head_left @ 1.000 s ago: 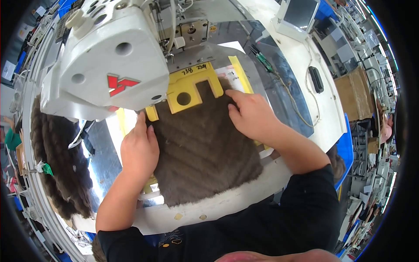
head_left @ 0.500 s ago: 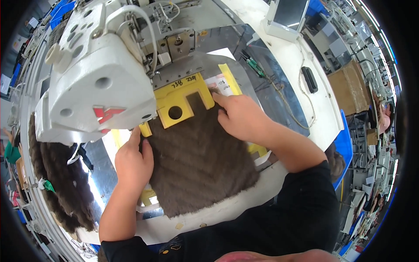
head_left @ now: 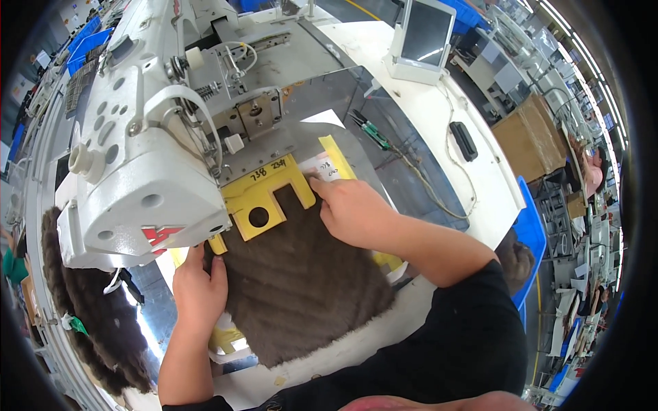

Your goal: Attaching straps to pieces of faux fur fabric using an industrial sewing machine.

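Clock directions are taken from the centre of the dark brown, short-piled fur panel (head_left: 308, 288), with 12 at the top of the view. The panel is laid flat at the near edge of the white work table (head_left: 493, 178), its far edge set against the flat yellow template with a round hole and a square slot (head_left: 245, 198) at 11 o'clock. The template appears to overlap the fur, as brown pile is seen within the slot.

The bare left hand (head_left: 200, 284) is placed at 9 o'clock, index finger and thumb extended and parted along the panel's left margin; it is not closed around anything. The bare right hand (head_left: 353, 209) is placed at 1 o'clock, its index fingertip beside the template's right arm. Its other fingers are curled; whether fur is pinched beneath them cannot be told. The two sides are presumably held so that the far edge is spread evenly and squared to the template.

The panel is roughly four-sided, marked by slanting ridges that meet in a chevron; its near edge is fuzzy and uneven.

The bulky white sewing-machine head (head_left: 137, 198) is positioned at 10 o'clock. Long brown fur pieces (head_left: 89, 301) are heaped at 9 o'clock, probably for easy reach. The slim green-handled tool (head_left: 372, 132) is laid at 1 o'clock, apart from the fur. The blue plastic bin (head_left: 533, 246) is located at 3 o'clock, past the right forearm.
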`<state>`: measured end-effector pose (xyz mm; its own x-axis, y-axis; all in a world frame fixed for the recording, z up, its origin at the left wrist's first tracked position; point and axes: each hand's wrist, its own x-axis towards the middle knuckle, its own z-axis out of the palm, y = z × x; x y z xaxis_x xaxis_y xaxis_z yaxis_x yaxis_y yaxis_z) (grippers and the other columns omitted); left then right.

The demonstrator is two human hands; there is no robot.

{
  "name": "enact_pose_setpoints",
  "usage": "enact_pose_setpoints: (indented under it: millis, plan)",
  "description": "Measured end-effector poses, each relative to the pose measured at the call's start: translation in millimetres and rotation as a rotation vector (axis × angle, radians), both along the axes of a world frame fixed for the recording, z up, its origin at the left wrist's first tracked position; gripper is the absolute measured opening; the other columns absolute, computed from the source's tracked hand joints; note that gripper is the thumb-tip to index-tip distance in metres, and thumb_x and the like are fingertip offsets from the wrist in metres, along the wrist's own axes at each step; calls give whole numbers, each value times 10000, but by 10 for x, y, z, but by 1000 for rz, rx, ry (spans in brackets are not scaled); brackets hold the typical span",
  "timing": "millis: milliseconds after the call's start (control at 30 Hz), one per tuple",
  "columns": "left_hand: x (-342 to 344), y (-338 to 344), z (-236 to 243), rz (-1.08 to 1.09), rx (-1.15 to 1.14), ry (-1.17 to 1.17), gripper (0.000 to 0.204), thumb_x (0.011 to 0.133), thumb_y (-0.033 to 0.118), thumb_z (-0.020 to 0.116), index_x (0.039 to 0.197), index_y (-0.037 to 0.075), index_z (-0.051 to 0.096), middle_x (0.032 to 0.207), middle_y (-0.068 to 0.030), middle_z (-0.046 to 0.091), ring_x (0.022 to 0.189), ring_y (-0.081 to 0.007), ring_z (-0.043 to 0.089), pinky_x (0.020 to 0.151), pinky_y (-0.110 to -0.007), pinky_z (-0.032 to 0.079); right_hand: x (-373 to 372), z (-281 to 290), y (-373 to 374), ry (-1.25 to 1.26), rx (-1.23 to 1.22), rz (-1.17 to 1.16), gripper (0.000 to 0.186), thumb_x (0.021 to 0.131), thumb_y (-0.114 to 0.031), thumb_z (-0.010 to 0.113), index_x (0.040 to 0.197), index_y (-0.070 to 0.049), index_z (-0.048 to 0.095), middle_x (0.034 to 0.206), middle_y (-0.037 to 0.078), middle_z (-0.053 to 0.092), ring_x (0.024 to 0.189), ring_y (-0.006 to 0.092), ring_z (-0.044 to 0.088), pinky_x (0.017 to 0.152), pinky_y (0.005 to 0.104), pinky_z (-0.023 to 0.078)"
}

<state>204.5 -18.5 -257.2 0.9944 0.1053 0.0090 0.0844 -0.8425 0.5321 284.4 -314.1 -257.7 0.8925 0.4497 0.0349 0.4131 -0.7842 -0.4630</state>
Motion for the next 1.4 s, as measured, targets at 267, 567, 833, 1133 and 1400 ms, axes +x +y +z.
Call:
enact_pose_setpoints:
  millis: [267, 567, 833, 1133, 1400]
  plan:
    - [91, 35, 32, 2, -73, 108, 499, 916, 96, 658, 1401, -5, 590, 659, -163, 572, 545, -275, 520, 578, -403, 444, 29, -24, -17, -28, 10, 2, 428, 909, -77, 578, 1293, 111, 599, 859, 260, 707, 833, 438, 698, 791, 515, 561]
    - [-32, 46, 44, -44, 68, 4, 415, 943, 157, 671, 1309, -34, 644, 842, -264, 700, 778, -433, 700, 722, -453, 552, 11, 41, 54, 27, -51, -78, 443, 875, -90, 577, 1299, 19, 641, 911, 277, 696, 899, 463, 679, 811, 545, 541]
    - [-56, -6, -66, -55, 36, -60, 354, 969, 145, 639, 1289, -5, 659, 881, -192, 695, 801, -393, 681, 720, -487, 543, 7, 89, 43, -55, -21, -91, 444, 873, -59, 586, 1303, 11, 670, 924, 290, 693, 873, 473, 676, 804, 527, 541]
    - [-72, 46, -214, -53, 68, -156, 315, 940, 100, 646, 1228, -21, 682, 888, -174, 684, 832, -384, 675, 750, -484, 541, -44, 118, 147, 29, -12, -194, 435, 865, -58, 615, 1287, 20, 686, 811, 258, 675, 738, 400, 683, 727, 448, 542]
    - [-16, 34, -169, -52, 50, -85, 294, 941, 83, 628, 1209, -38, 646, 936, -203, 701, 884, -415, 681, 786, -503, 542, -34, 86, 111, -23, -20, -175, 432, 866, -62, 611, 1285, 13, 688, 810, 254, 680, 743, 403, 685, 739, 447, 546]
